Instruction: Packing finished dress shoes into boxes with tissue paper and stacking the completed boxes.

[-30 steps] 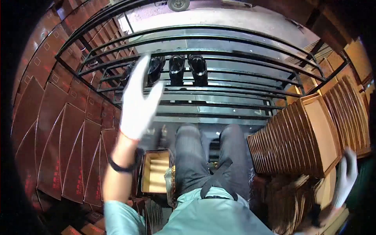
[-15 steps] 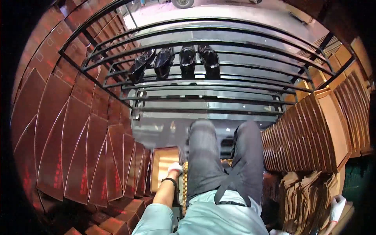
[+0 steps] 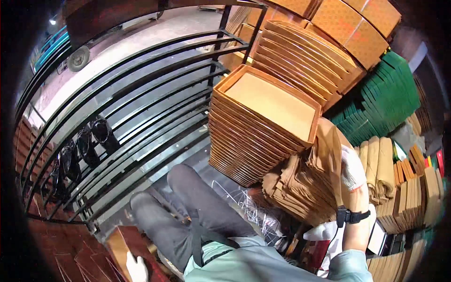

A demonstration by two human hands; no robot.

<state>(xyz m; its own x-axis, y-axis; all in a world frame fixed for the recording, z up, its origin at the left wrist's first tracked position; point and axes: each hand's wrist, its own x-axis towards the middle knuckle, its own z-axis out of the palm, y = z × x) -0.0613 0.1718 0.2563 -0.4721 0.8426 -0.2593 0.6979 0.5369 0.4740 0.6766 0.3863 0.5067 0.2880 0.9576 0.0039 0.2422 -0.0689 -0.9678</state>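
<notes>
My right hand [image 3: 352,170], in a white knit glove, grips a sheet of brown paper [image 3: 330,146] whose upper part stands up from the stack. Its fingertips are partly hidden by the paper. Below and left of it lies the stack of brown paper [image 3: 300,188] with ragged edges. At the lower left, my left hand [image 3: 137,269], also gloved, is closed on the edge of a brown cardboard box [image 3: 127,242] beside my thigh. The box is tilted, and its lower part is cut off by the picture's edge.
A tall stack of nested brown box lids or trays [image 3: 268,108] rises ahead of the paper. Green cartons [image 3: 383,98] and folded brown paper bundles [image 3: 378,164] stand at the right. To the left is a black metal rack [image 3: 155,80] bearing several shiny black shoes [image 3: 87,145].
My view has swung to the right. My right hand has moved from the lower right edge up to the paper and raised a sheet. My left hand stays at the box, which now tilts.
</notes>
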